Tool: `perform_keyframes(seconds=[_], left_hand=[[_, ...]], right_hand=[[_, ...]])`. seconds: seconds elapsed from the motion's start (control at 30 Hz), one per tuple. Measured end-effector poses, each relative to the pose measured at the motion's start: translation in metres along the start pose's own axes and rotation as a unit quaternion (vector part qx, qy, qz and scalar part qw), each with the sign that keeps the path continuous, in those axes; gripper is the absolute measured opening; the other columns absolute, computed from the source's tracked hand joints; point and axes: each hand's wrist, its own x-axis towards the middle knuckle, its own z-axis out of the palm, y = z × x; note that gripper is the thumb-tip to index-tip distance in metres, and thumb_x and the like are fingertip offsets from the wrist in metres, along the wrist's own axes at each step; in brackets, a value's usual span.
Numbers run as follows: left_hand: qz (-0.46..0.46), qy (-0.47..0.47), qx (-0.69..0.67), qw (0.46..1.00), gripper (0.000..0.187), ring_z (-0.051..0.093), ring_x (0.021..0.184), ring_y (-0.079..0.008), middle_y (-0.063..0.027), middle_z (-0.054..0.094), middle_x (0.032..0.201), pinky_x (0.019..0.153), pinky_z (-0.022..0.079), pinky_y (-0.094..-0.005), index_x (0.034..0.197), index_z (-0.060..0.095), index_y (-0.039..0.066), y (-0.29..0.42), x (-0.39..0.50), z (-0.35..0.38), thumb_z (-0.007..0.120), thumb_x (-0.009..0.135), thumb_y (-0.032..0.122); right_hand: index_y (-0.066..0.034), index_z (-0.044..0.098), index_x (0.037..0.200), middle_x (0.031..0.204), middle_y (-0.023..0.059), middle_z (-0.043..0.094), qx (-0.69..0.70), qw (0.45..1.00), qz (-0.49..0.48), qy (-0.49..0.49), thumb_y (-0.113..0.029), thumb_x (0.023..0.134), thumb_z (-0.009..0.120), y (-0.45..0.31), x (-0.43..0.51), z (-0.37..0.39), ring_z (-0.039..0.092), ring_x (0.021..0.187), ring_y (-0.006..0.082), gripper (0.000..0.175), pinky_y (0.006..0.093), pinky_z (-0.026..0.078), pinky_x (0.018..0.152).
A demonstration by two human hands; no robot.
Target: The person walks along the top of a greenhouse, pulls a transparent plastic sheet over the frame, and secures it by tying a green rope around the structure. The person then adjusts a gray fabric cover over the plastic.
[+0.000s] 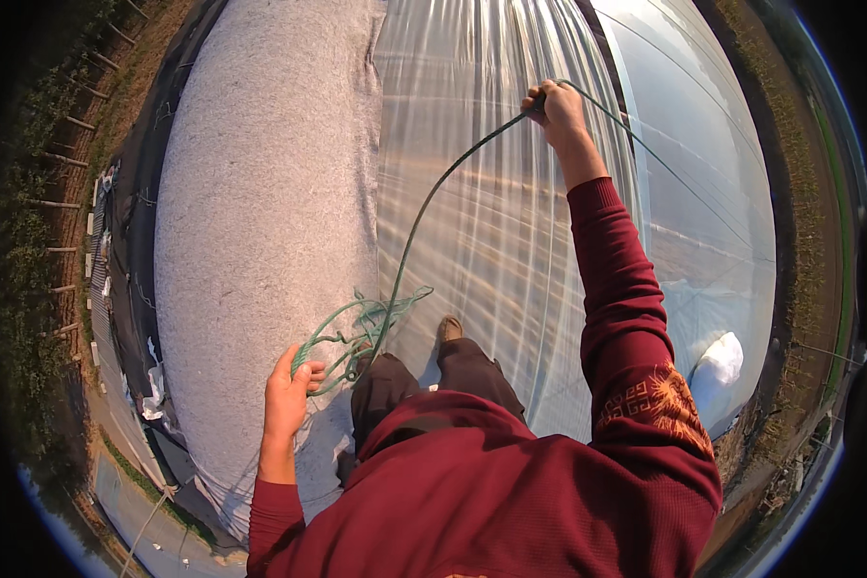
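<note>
A green braided rope (423, 217) runs between my two hands in a slack curve. My left hand (289, 386), low and left of my legs, grips a bundle of loose green loops (376, 318) that hangs beside my knees. Out ahead and to the right, my right hand (556, 108) is closed around the rope above the clear plastic film (469, 180). From that fist the rope slants down to the right across the film. Where its far end goes is too thin to tell.
A thick grey felt-like blanket (267, 188) covers the roof at left. My shoe (449, 329) stands on wrinkled film at the blanket's edge. A white sack (719, 361) lies on the film at right. The curved roof slopes down on both sides towards ground and plants.
</note>
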Motion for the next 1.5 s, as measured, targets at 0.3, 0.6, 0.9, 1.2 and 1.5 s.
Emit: perform_keyframes(seconds=[0.3, 0.6, 0.9, 1.2, 1.5], left_hand=[[-0.027, 0.066, 0.061, 0.996, 0.018, 0.062, 0.070, -0.0122, -0.0095, 0.067, 0.084, 0.064, 0.052, -0.0280, 0.105, 0.055, -0.003, -0.053, -0.027, -0.032, 0.055, 0.094, 0.012], [0.016, 0.151, -0.046, 0.987, 0.015, 0.060, 0.065, -0.0105, -0.0056, 0.063, 0.076, 0.061, 0.051, -0.0272, 0.093, 0.057, -0.002, -0.083, -0.038, -0.045, 0.058, 0.093, 0.013], [0.038, 0.190, -0.084, 0.977, 0.014, 0.059, 0.064, -0.0102, -0.0056, 0.062, 0.078, 0.061, 0.050, -0.0265, 0.097, 0.057, -0.002, -0.090, -0.056, -0.058, 0.055, 0.094, 0.011], [0.049, 0.174, -0.098, 0.979, 0.016, 0.058, 0.064, -0.0100, -0.0054, 0.062, 0.076, 0.060, 0.050, -0.0259, 0.097, 0.057, -0.003, -0.091, -0.055, -0.065, 0.054, 0.095, 0.012], [0.056, 0.155, -0.083, 0.983, 0.016, 0.060, 0.064, -0.0101, -0.0056, 0.063, 0.076, 0.060, 0.050, -0.0259, 0.097, 0.058, -0.003, -0.084, -0.051, -0.054, 0.056, 0.094, 0.012]], right_hand=[[-0.0030, 0.051, 0.091, 0.077, 0.0088, 0.057, 0.042, 0.985, -0.014, -0.166, -0.009, 0.096, 0.045, -0.005, -0.005, 0.044, 0.055, 0.064, 0.0193, 0.011, 0.0318, 0.050, 0.060], [0.0033, 0.061, 0.091, 0.080, 0.0119, 0.064, -0.031, 0.983, -0.046, -0.177, -0.016, 0.099, 0.042, -0.030, -0.014, 0.045, 0.061, 0.070, 0.0214, 0.028, 0.0326, 0.051, 0.068], [0.0041, 0.063, 0.089, 0.080, 0.0138, 0.066, 0.007, 0.982, -0.006, -0.186, -0.017, 0.098, 0.044, -0.019, -0.023, 0.018, 0.062, 0.071, 0.0238, 0.030, 0.0335, 0.051, 0.069], [0.0026, 0.057, 0.088, 0.081, 0.0142, 0.064, 0.022, 0.981, -0.006, -0.191, -0.012, 0.096, 0.047, -0.008, -0.052, 0.001, 0.061, 0.069, 0.0250, 0.019, 0.0349, 0.052, 0.065], [0.0040, 0.056, 0.088, 0.080, 0.0134, 0.062, 0.029, 0.985, 0.002, -0.171, -0.011, 0.096, 0.046, -0.011, -0.060, -0.015, 0.059, 0.069, 0.0251, 0.020, 0.0355, 0.050, 0.063]])
